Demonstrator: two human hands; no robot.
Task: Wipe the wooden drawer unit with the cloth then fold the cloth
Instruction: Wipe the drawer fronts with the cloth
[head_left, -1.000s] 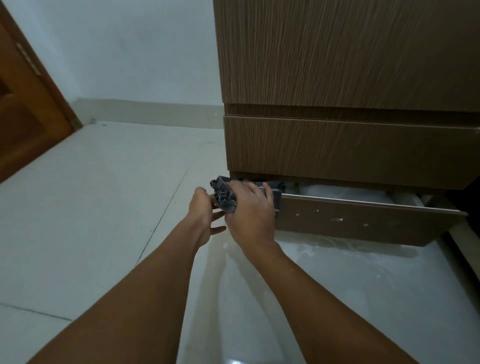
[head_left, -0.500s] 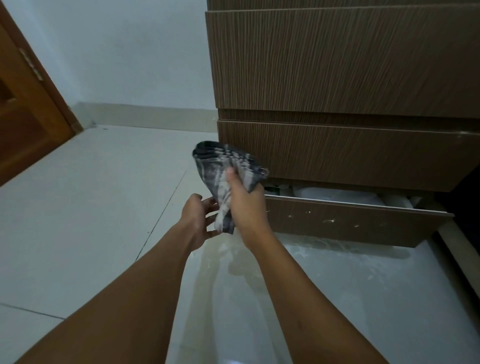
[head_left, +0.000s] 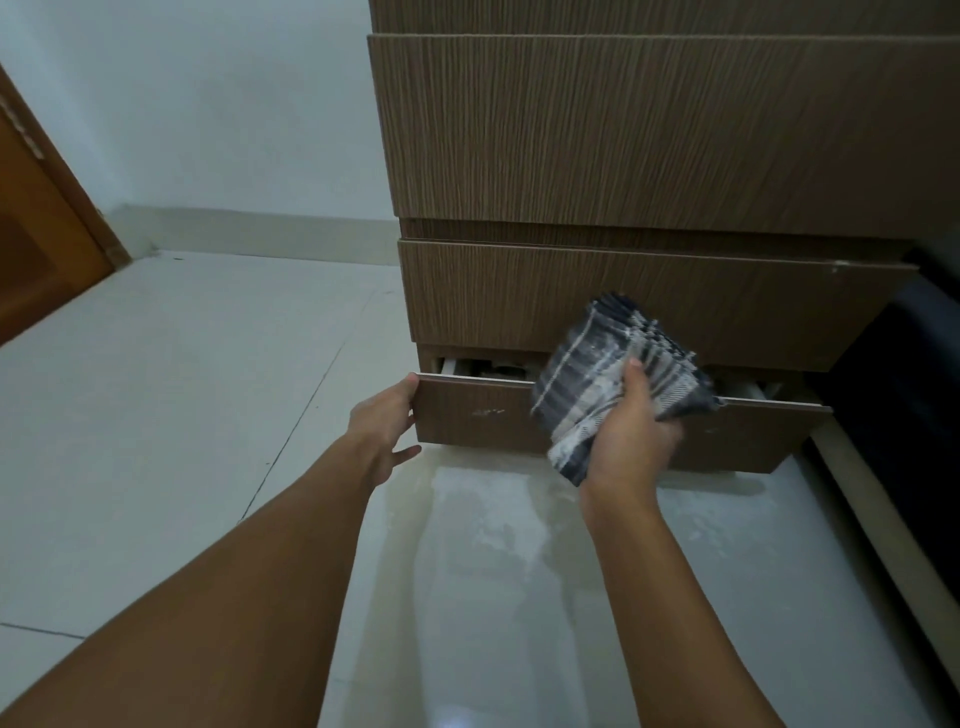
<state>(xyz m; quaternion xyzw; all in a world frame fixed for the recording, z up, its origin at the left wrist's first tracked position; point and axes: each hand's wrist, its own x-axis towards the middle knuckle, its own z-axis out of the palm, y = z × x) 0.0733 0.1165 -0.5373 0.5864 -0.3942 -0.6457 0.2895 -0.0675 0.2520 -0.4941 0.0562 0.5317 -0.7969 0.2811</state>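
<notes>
1. A plain pale wall (head_left: 208, 104) met the floor at a light skirting board (head_left: 249, 228).
2. Glossy white floor tiles (head_left: 156, 415), divided by thin dark grout lines, carried dim reflections.
3. An orange-brown wooden door (head_left: 36, 244) stood at the left edge.
4. The light was soft and dim.

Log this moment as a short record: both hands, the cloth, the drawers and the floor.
bottom drawer: partly pulled out
middle drawer: closed
cloth: checked, dark and pale, bunched
left hand: grips the left end of the bottom drawer front
right hand: holds the cloth up in front of the drawers
floor: pale tiles, smeared patch before the unit
</notes>
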